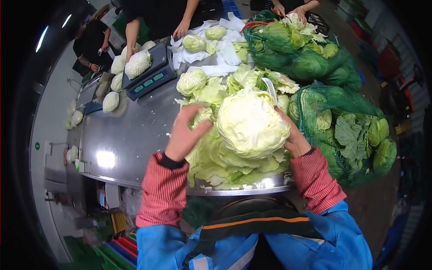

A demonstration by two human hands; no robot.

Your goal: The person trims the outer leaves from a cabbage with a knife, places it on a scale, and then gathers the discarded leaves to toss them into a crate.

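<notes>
A large pale, trimmed cabbage (253,123) is in front of me above a heap of loose leaves (225,168). My left hand (186,130) is just left of it, thumb and fingers apart, holding nothing. On the cabbage's right side is my right hand (294,137), its fingers partly hidden behind the head. A knife (270,90) rises from those fingers, its blade pointing up and away; its handle is out of sight. Beyond the leaves sits another peeled cabbage (191,82).
Green net sacks of cabbages (310,101) line the right side of the metal table (130,130). Across it, a co-worker's hand (131,51) touches a net-wrapped cabbage (137,64) on a scale (150,83). Another person's hands (299,13) handle cabbage at the top right.
</notes>
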